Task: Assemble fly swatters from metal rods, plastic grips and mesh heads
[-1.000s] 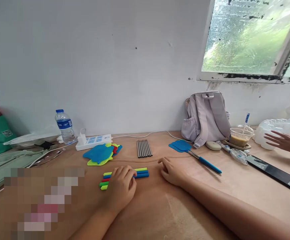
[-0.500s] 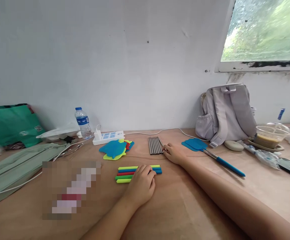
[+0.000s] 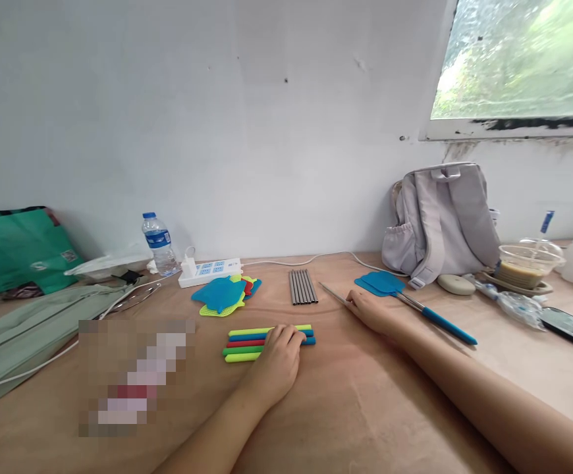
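the right hand point(image 3: 368, 311) is narrowed, its fingertips pinched on the near end of a slim metal rod point(image 3: 332, 292), round and straight, with a dull grey surface. the rod lies low over the worktop point(image 3: 336, 408), between a row of metal rods point(image 3: 303, 288) and a blue swatter point(image 3: 449, 326). its long axis runs aslant: the free end points away from the person and to the left, the held end back toward the right.

the rods in the row are of the same slim, straight kind, side by side, their long axes running roughly away from the person.

the left hand point(image 3: 282, 359) rests with bent fingers over a bundle of smooth, coloured sticks point(image 3: 247, 343), yellow, blue, red and green, lying crosswise, left to right; whether it grips them i cannot tell. behind them sits a heap of flat plastic swatter heads point(image 3: 220, 294), some with fine mesh and wavy edges. the swatter just beyond the right hand has a flat head, a shiny metal shaft and a rounded blue handle. the worktop's brown surface looks smooth, with faint creases.
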Available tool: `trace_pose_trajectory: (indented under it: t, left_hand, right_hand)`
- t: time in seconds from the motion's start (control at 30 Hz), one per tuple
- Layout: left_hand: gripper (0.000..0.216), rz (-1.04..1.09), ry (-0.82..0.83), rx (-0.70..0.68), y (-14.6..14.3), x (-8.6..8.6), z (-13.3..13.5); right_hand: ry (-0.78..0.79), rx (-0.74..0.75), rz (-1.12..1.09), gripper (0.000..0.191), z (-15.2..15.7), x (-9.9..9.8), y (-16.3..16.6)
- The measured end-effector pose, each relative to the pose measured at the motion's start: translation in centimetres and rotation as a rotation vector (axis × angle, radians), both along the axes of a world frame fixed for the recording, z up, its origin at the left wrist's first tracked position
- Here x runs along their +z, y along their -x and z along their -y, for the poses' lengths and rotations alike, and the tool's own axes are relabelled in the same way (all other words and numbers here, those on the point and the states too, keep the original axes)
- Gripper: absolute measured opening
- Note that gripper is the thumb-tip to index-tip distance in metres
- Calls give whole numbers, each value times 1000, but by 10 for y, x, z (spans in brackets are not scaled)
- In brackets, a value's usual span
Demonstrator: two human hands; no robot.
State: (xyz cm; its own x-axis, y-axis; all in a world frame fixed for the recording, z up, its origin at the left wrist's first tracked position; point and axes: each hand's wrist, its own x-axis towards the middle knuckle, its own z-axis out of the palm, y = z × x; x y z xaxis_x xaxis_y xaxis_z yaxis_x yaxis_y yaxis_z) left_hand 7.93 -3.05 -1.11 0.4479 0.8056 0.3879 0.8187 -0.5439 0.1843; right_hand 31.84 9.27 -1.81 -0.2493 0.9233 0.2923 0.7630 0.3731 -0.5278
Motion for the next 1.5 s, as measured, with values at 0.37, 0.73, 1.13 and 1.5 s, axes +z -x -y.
trace_pose_trajectory:
  t: [0.37, 0.73, 1.13, 1.5]
  left_hand:
    - [19, 82, 96, -11, -7, 0, -6]
    - [24, 417, 85, -73, -18, 12, 8]
    - [13, 540, 250, -255, -31, 23, 22]
    - [17, 443, 216, -94, -32, 12, 12]
  right_hand:
    - [68, 91, -742, 37, 50, -2, 10]
    - [-26, 460, -1164, 22, 94, 16, 37]
    - [-298, 571, -511, 14, 116, 41, 35]
    - [-183, 373, -426, 28, 107, 34, 52]
